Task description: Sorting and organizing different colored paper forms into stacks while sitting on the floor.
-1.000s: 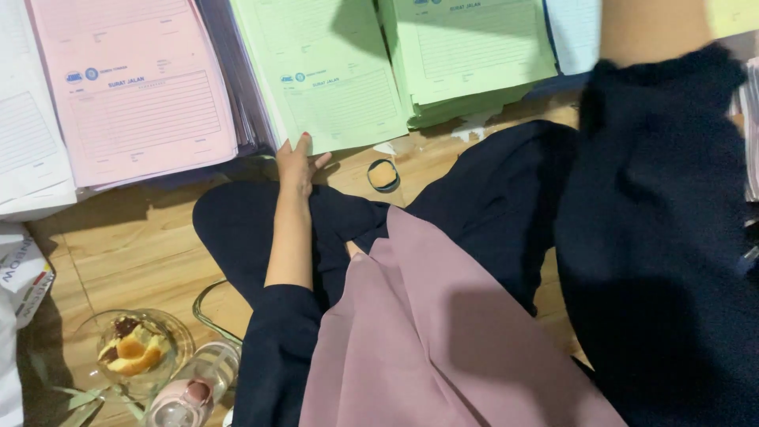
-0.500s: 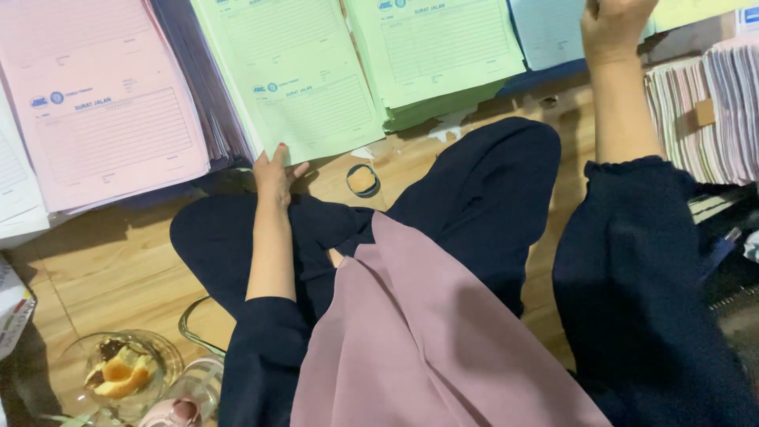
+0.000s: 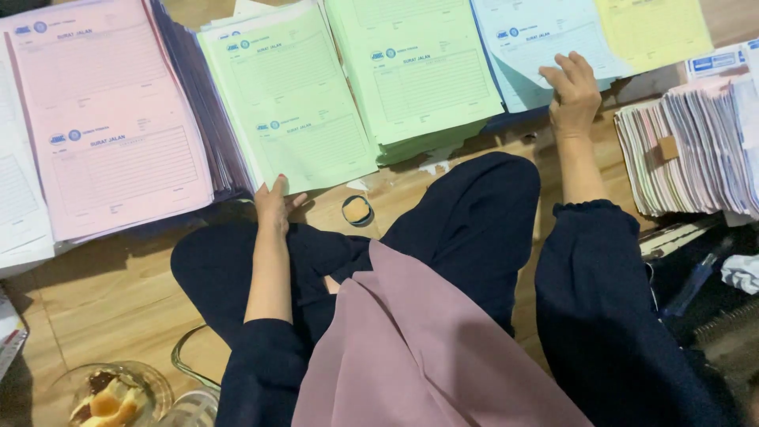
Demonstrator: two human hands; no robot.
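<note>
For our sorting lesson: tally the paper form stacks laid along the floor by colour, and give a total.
Pink stack: 1
Green stacks and: 2
Blue stack, under the right hand: 1
Yellow stack: 1
White stack, cut by the frame edge: 1
Total: 6

The glass bowl is cut off by the bottom edge, its contents blurred

Glass bowl of food, small round tin
</note>
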